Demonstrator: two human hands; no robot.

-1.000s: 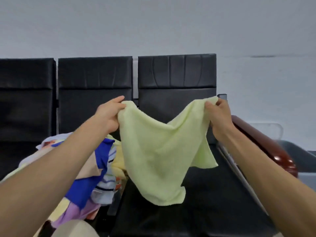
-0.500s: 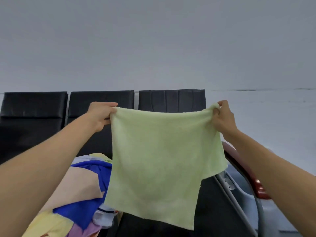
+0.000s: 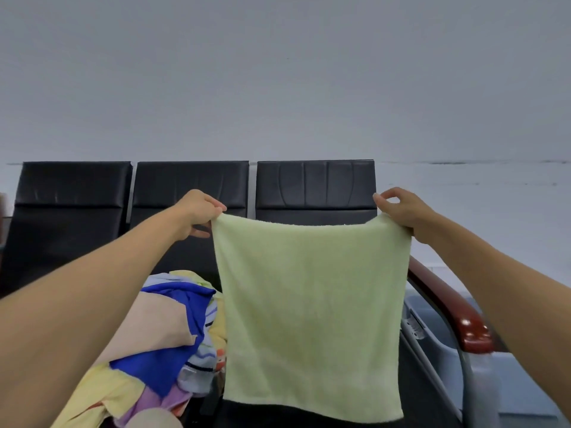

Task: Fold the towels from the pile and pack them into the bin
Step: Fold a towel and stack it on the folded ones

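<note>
One pile of mixed coloured towels lies near the front edge of the bench. Just right of it, one light green towel hangs flat in the air. The left hand pinches its top left corner and the right hand its top right corner. Past the bench's right edge stands a grey bin; its small label is unreadable. Three black seat backs stand behind.

Pale green towel, black seats, grey wall, and a blue, beige, yellow pile.
</note>
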